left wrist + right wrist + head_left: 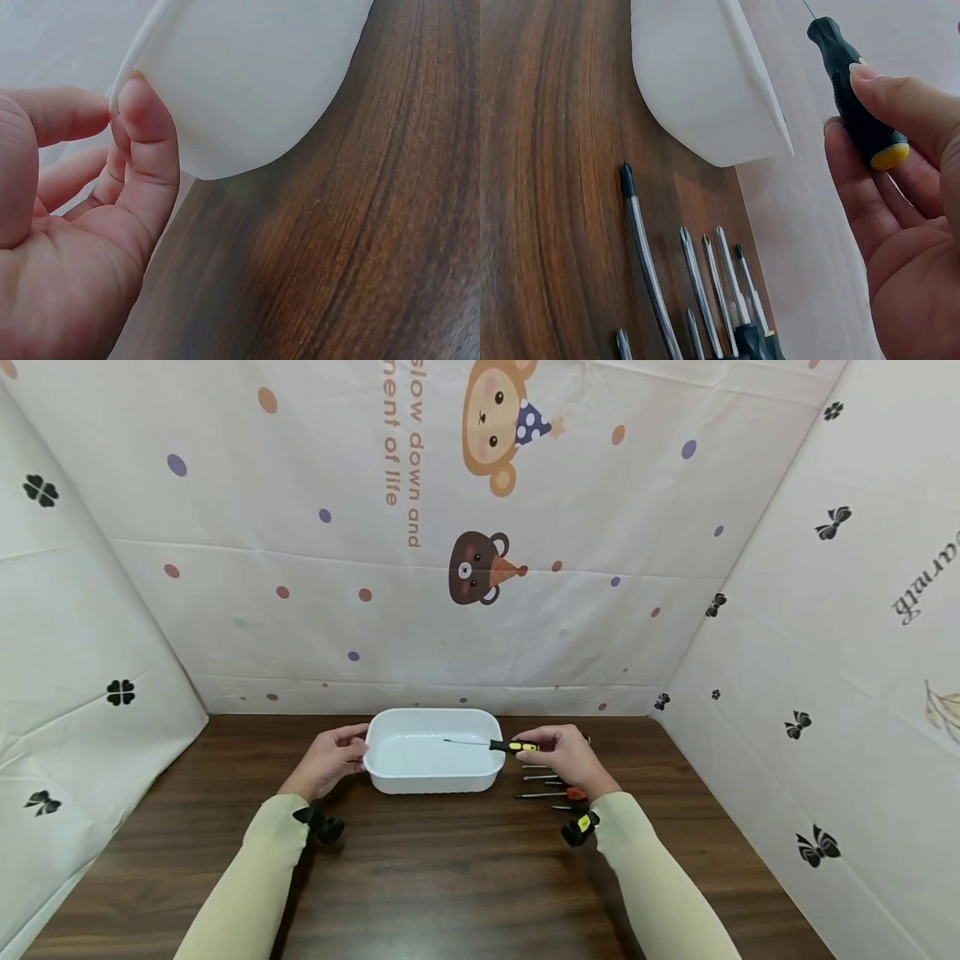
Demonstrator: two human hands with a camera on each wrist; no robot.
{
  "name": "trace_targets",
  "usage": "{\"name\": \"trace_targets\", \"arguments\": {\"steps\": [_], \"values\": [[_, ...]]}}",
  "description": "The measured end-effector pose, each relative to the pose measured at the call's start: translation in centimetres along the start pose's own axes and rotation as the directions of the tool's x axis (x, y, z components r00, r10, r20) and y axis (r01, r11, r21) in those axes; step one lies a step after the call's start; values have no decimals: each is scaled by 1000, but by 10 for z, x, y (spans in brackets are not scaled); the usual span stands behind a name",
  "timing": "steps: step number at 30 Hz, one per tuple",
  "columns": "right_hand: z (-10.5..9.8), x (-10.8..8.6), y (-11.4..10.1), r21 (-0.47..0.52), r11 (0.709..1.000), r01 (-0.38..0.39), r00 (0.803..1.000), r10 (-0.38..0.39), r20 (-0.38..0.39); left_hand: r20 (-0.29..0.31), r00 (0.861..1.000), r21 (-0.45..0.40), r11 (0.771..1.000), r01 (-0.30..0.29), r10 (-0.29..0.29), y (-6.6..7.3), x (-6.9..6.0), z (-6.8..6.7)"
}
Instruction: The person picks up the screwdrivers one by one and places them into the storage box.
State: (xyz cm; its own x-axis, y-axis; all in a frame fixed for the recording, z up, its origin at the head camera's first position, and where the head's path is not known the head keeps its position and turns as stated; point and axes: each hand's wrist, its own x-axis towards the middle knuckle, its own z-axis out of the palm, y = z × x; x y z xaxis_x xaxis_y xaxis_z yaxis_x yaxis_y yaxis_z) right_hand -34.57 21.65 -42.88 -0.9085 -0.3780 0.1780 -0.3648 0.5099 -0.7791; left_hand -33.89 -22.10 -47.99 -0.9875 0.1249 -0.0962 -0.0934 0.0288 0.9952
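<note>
A white rectangular plastic tub (435,783) stands near the back of the table. At its left end my left hand (330,762) pinches the rim; the left wrist view shows the thumb (150,127) against the tub's wall. My right hand (564,757) is off the tub's right end, holding a black-and-yellow screwdriver (514,746) by its handle. Its thin shaft points left, above the tub's inside. In the right wrist view, thumb and fingers are around the handle (859,105). No object shows inside the tub.
Several screwdrivers lie side by side on the table, right of the tub, partly hidden under my right hand; one has an orange handle (575,793). The brown wooden table (442,877) meets patterned white cloth walls (420,635) at the back and sides.
</note>
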Motion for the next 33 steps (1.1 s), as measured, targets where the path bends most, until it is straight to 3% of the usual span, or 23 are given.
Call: {"name": "trace_targets", "arguments": {"steps": [14,21,28,33], "values": [[12,23,-6,51,999,3,1000,-2,-11,4,1000,9,1000,4,-4,1,-2,0],[15,33,-6,-6,1000,-16,1000,16,-16,14,1000,7,1000,-12,12,-1,-1,-1],[20,43,-6,21,1000,4,1000,-4,-3,9,1000,11,1000,-10,10,-2,0,-2],[24,49,-11,-2,999,-32,999,32,0,9,1000,9,1000,-12,12,-2,1,-2]]}}
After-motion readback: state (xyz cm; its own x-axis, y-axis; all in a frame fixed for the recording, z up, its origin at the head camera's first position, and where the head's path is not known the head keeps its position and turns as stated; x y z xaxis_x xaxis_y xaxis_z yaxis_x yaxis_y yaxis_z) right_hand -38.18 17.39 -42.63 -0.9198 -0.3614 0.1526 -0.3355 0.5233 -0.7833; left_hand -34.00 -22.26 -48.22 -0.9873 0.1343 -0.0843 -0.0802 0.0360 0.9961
